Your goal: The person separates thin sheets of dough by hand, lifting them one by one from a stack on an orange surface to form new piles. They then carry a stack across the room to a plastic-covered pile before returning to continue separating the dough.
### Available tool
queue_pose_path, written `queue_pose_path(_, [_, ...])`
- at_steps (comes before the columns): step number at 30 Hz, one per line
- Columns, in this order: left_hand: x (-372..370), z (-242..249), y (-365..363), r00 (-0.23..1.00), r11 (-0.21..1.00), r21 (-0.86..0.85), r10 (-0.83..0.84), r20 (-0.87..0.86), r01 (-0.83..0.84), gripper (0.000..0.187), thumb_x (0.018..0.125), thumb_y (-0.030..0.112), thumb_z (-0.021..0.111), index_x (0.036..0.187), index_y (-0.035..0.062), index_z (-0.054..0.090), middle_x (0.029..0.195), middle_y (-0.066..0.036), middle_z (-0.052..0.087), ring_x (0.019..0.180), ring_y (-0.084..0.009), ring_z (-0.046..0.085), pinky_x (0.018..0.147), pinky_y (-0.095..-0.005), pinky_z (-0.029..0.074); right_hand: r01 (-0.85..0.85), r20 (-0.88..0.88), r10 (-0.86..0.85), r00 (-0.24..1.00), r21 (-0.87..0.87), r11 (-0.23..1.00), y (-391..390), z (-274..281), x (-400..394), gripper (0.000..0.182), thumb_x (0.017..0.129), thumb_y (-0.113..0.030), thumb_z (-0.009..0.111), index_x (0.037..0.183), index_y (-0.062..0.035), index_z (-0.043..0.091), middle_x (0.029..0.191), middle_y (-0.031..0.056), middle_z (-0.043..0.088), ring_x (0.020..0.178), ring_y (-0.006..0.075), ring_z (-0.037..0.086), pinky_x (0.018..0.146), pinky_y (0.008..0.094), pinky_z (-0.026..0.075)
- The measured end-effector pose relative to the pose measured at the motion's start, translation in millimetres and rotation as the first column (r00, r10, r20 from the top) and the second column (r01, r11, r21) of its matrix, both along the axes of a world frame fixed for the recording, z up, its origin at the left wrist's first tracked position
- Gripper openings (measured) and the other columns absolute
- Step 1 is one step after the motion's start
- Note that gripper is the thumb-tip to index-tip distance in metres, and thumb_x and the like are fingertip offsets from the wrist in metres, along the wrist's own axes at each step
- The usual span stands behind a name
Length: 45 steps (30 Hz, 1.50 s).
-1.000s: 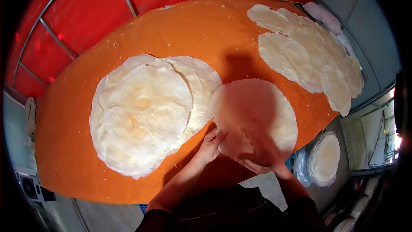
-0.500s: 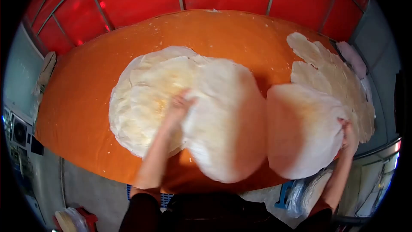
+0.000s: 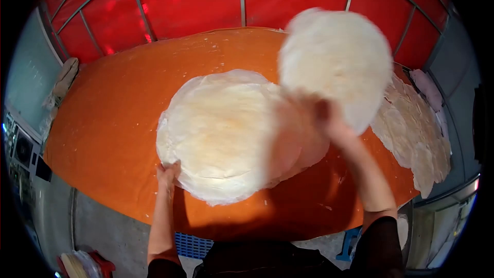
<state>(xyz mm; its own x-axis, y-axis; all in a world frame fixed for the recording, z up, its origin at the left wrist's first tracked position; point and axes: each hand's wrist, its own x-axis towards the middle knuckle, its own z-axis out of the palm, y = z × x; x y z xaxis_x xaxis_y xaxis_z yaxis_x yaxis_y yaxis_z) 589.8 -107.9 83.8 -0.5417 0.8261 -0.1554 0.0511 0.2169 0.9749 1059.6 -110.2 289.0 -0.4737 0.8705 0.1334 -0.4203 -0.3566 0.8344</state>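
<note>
Several large, thin round flatbreads lie piled on the orange cloth, with their right side in shadow. At the near left edge of this pile, my left hand pinches the rim of the bread. Another thin flatbread is held up at the right, above the cloth and blurred by motion. My right hand is at its lower edge, closed on it; the fingertips are smeared.
The orange cloth covers a wide table. Ragged flatbread sheets lie along its right end, near a pink bundle. A red sheet wall with metal bars stands behind. Below are a blue crate and a blue stool.
The flatbread in my right hand has swung up and left, away from the near right. My left hand has moved down and left to the pile's edge. The view has shifted slightly.
</note>
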Motion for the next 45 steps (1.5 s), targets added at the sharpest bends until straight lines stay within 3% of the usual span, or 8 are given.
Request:
queue_pose_path(4, [-16,3,-28,0.903,0.984,-0.122,-0.066,0.424,0.129,0.04,0.072,0.01,0.059,0.107,-0.0023,0.046,0.088,-0.014,0.055,0.076,-0.0249,0.057,0.066,-0.0387,0.05,-0.301,0.999,-0.052,-0.014,0.045,0.953,-18,-53,-72,0.043,0.087,-0.018,0.043,0.129,-0.0155,0.038,0.122,0.0135,0.045,0.106,0.0234,0.047,0.088,0.0374,0.04])
queue_pose_path(12, [-14,7,-46,0.414,0.937,-0.009,-0.146,0.898,0.35,0.039,0.074,0.011,0.055,0.112,0.0015,0.048,0.1,-0.012,0.057,0.086,-0.0281,0.057,0.079,-0.0484,0.047,0.128,0.016,0.127,-0.992,0.07,0.989,-99,-146,-44,0.027,0.085,-0.015,0.056,0.106,0.0001,0.051,0.09,0.0068,0.057,0.074,0.0148,0.057,0.068,0.0226,0.048])
queue_pose_path(28, [84,91,-18,0.316,0.935,0.24,-0.318,0.894,0.261,0.032,0.072,-0.009,0.053,0.103,-0.0119,0.046,0.104,-0.019,0.053,0.101,-0.0307,0.052,0.093,-0.0426,0.041,0.049,0.962,-0.021,0.273,0.008,0.999,-112,-230,-155,0.049,0.09,-0.035,0.037,0.118,0.0048,0.041,0.122,0.0236,0.043,0.118,0.0384,0.036,0.1,0.0475,0.029])
queue_pose_path(33, [77,72,-12,0.421,0.919,0.281,-0.38,0.824,0.278,0.032,0.075,-0.002,0.055,0.106,-0.0056,0.049,0.103,-0.017,0.054,0.097,-0.0288,0.053,0.084,-0.039,0.044,0.354,0.964,-0.185,0.191,0.108,0.929,-14,-210,-172,0.054,0.088,-0.043,0.041,0.118,0.0018,0.042,0.12,0.0205,0.043,0.112,0.0358,0.039,0.095,0.0449,0.033])
queue_pose_path(35, [65,95,-34,0.526,0.418,0.327,-0.74,-0.418,0.848,0.035,0.076,0.001,0.054,0.11,-0.003,0.048,0.102,-0.017,0.054,0.092,-0.0278,0.054,0.077,-0.0381,0.046,0.357,0.983,-0.16,0.086,0.119,0.926,3,-221,-172,0.053,0.087,-0.043,0.041,0.117,0.0012,0.043,0.118,0.02,0.045,0.109,0.0349,0.041,0.093,0.0442,0.034])
queue_pose_path(37, [64,74,-33,0.411,0.828,0.279,-0.499,0.763,0.487,0.04,0.079,0.004,0.051,0.116,-0.006,0.041,0.107,-0.019,0.053,0.095,-0.0292,0.055,0.082,-0.0384,0.045,0.34,0.993,-0.118,0.01,0.108,0.934,7,-228,-169,0.053,0.087,-0.043,0.042,0.116,0.0006,0.043,0.116,0.0195,0.046,0.107,0.034,0.042,0.09,0.0436,0.035])
queue_pose_path(42, [55,68,-89,0.215,0.355,-0.242,-0.861,-0.461,0.903,0.041,0.082,0.023,0.057,0.112,-0.0035,0.049,0.101,-0.021,0.057,0.096,-0.0298,0.054,0.089,-0.0455,0.04,0.317,0.995,-0.051,-0.091,0.077,0.945,-15,-239,-141,0.052,0.085,-0.044,0.045,0.114,-0.0009,0.045,0.111,0.0182,0.049,0.101,0.0317,0.045,0.085,0.0419,0.038])
queue_pose_path(45, [119,58,-120,0.392,0.488,-0.045,-0.638,0.663,0.871,0.041,0.082,0.021,0.055,0.115,-0.0031,0.046,0.105,-0.02,0.055,0.099,-0.0302,0.052,0.09,-0.0453,0.039,0.337,0.99,-0.019,-0.141,0.066,0.939,-32,-235,-104,0.051,0.085,-0.044,0.046,0.113,-0.0018,0.046,0.108,0.0175,0.05,0.097,0.0303,0.047,0.081,0.0409,0.04])
